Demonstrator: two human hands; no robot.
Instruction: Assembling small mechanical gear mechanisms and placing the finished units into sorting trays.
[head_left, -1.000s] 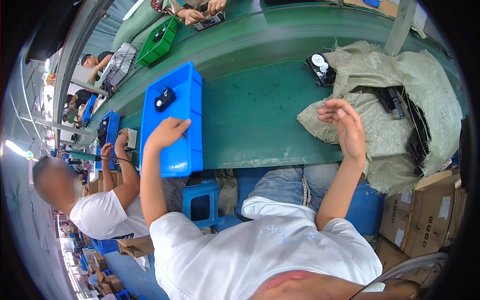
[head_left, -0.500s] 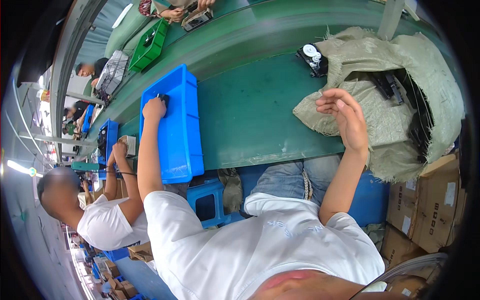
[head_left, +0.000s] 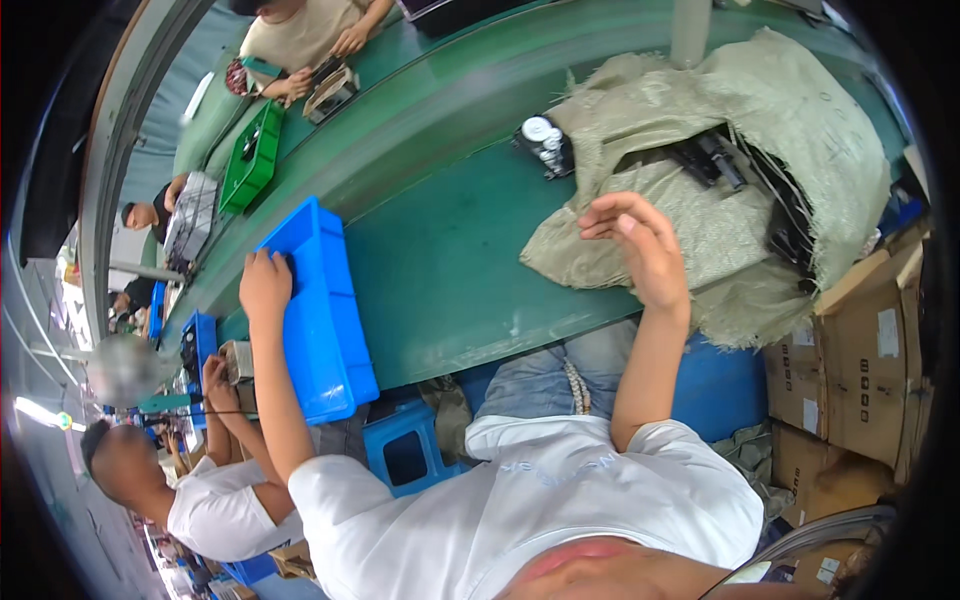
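**Left hand in blue tray, right hand lifted empty**

Left hand point(head_left: 265, 285) reaches into the blue tray point(head_left: 318, 318) at the green bench's point(head_left: 450, 260) near-left edge; its grip can't be told. Right hand point(head_left: 640, 245) hovers loosely curled, empty, over the sack point(head_left: 720, 215), where black parts point(head_left: 712, 158) lie exposed.

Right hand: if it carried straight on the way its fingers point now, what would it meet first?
The right hand, raised and empty with fingers curled, points toward the burlap sack on the green table. It would probably meet the sack's cloth first, though its height above the sack is unclear.

green crate point(head_left: 250, 158), cardboard boxes point(head_left: 860, 350), blue stool point(head_left: 408, 452)
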